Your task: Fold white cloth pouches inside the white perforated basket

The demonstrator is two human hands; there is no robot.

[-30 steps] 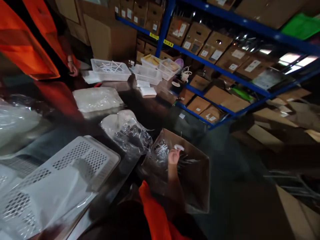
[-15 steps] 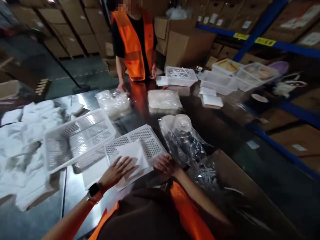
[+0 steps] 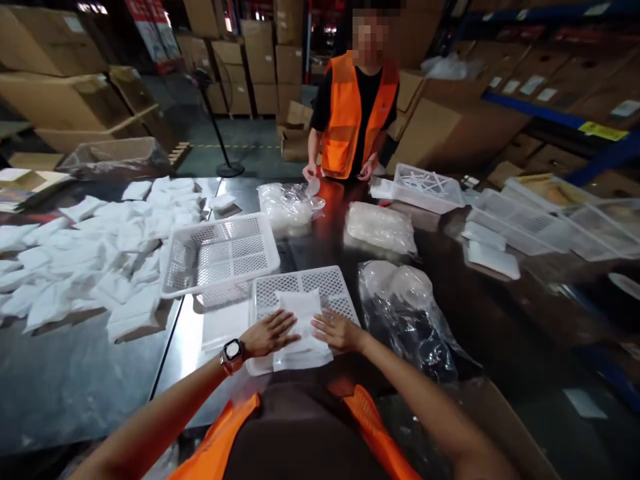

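Note:
Both hands lie on a soft white packet (image 3: pixel 303 308) resting on a white perforated plastic basket (image 3: pixel 336 283), which seems to be bottom up. My left hand (image 3: pixel 271 333), with a watch on the wrist, is spread over the packet's left side. On its right side lies my right hand (image 3: pixel 338 330), fingers stretched out. More white material sticks out under the packet at the near edge. Beside it, at the left, a second white basket (image 3: pixel 270 252) stands open side up. Flat white sheets (image 3: pixel 225 323) lie between that basket and the table's near edge.
Many white packets (image 3: pixel 95 260) cover the left of the metal table. Bags of clear round plastic pieces (image 3: pixel 400 283) lie at the right and farther back. Across the table a co-worker in an orange vest (image 3: pixel 345 113) holds a clear round piece. Trays (image 3: pixel 520 220) stand far right.
The view has swung left. My right hand has moved from the basket's right edge onto the packet. The co-worker's hand has lifted a clear round piece by the bag.

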